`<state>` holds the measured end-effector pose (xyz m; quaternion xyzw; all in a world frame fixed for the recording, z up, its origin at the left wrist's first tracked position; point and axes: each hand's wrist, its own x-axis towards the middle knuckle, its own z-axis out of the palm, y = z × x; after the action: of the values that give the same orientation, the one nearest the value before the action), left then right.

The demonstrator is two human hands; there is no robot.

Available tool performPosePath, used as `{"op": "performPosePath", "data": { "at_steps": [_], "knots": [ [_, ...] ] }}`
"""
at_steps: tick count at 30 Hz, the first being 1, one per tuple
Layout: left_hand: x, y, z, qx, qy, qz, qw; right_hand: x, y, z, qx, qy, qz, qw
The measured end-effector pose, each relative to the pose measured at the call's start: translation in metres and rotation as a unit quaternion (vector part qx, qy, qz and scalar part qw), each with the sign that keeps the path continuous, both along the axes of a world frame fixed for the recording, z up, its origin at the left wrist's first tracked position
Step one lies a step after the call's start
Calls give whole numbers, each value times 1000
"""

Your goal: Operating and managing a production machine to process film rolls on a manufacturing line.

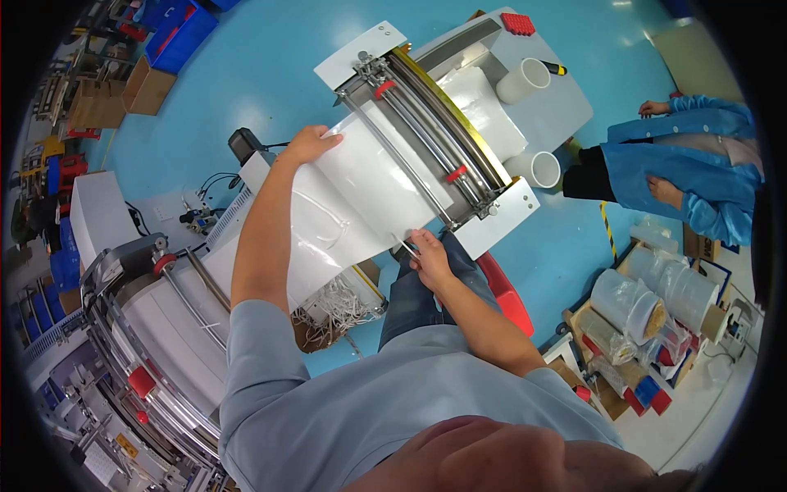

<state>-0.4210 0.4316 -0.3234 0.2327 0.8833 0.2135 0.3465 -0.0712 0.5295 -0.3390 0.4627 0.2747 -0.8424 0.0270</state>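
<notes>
A wide glossy white film web (361,176) stretches from a roller frame (426,135) with steel rods and red collars down toward a machine at the left. My left hand (310,146) is closed at the web's far edge, its thumb and fingers pinching the film. By the near edge, close to the lower end of the roller frame, my right hand (431,261) is closed around a thin, pale, stick-like thing (407,248), whose kind I cannot make out. A raised crease (328,217) curves across the film between my arms.
A grey table (566,102) beyond the frame bears two white rolls (525,80) and a red block. Shredded white strips (340,307) fill a box below the web. At right, a person in a blue coat (656,168) stands near wrapped rolls (627,303). A red stool (504,291) is beside my legs.
</notes>
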Motion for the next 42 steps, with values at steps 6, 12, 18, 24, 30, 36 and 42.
{"op": "performPosePath", "data": {
  "at_steps": [6, 12, 18, 24, 30, 36, 42],
  "knots": [
    [-2, 16, -1, -20, 1, -15, 1000, 1, -7, -8, -12, 9, 40, 999],
    [28, 16, -4, 120, 168, 88, 974, -12, 0, -7, 12, -7, 16, 1000],
    [167, 15, 23, 278, 175, 209, 921, -13, 3, -10, 6, -16, -19, 1000],
    [306, -33, 0, 169, -324, 420, 831, -14, 4, -16, 2, 7, -23, 1000],
    [317, -31, -29, 357, -499, 589, 526, -12, 4, -9, -2, 15, -22, 1000],
    [332, -13, -55, 494, -514, 603, 357, -9, 7, 1, 26, -5, -33, 999],
    [316, -36, -75, 537, -513, 586, 325, -2, 2, -6, 65, -23, 74, 995]
  ]
}}
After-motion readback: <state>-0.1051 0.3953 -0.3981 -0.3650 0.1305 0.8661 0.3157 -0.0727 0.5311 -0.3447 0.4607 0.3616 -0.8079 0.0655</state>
